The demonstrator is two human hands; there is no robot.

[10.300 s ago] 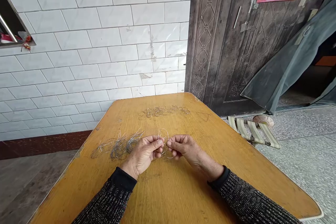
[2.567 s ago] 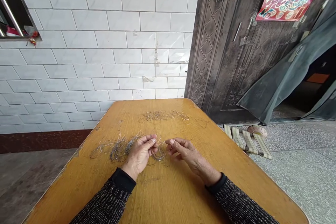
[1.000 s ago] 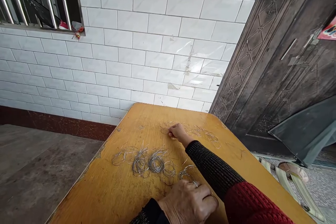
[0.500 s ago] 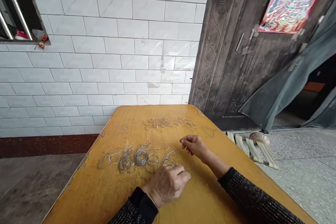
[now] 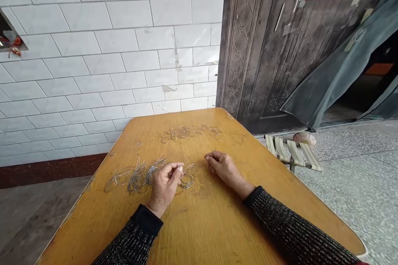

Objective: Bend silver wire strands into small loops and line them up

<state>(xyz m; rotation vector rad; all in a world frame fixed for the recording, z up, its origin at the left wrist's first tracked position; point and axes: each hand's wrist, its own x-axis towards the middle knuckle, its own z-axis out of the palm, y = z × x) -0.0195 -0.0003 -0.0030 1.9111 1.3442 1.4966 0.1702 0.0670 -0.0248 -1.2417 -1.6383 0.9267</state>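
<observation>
My left hand [image 5: 166, 182] is raised over the wire pile, thumb and forefinger pinched together. Anything between those fingertips is too fine to make out. Right beside it lies a small coil of thin silvery wire [image 5: 186, 181]. More tangled wire loops [image 5: 137, 179] spread to the left, with loose ends sticking up; my hand covers part of them. To the right, my right hand [image 5: 221, 167] is low over the tabletop, its fingers closed in a pinch on something I cannot make out. Farther back lies a row of small thin wire rings [image 5: 186, 131].
The yellow wooden table [image 5: 199, 232] has worn edges and stands near a white tiled wall [image 5: 93, 74]. A dark carved door [image 5: 258, 62] is at the back right. On the floor to the right is a low stool with striped straps [image 5: 294, 153], near a grey curtain [image 5: 329, 78].
My left hand has lifted, moved left and turned into an upright pinch over the wires. My right hand keeps its pinch near the same spot. The view has tilted down and swung right.
</observation>
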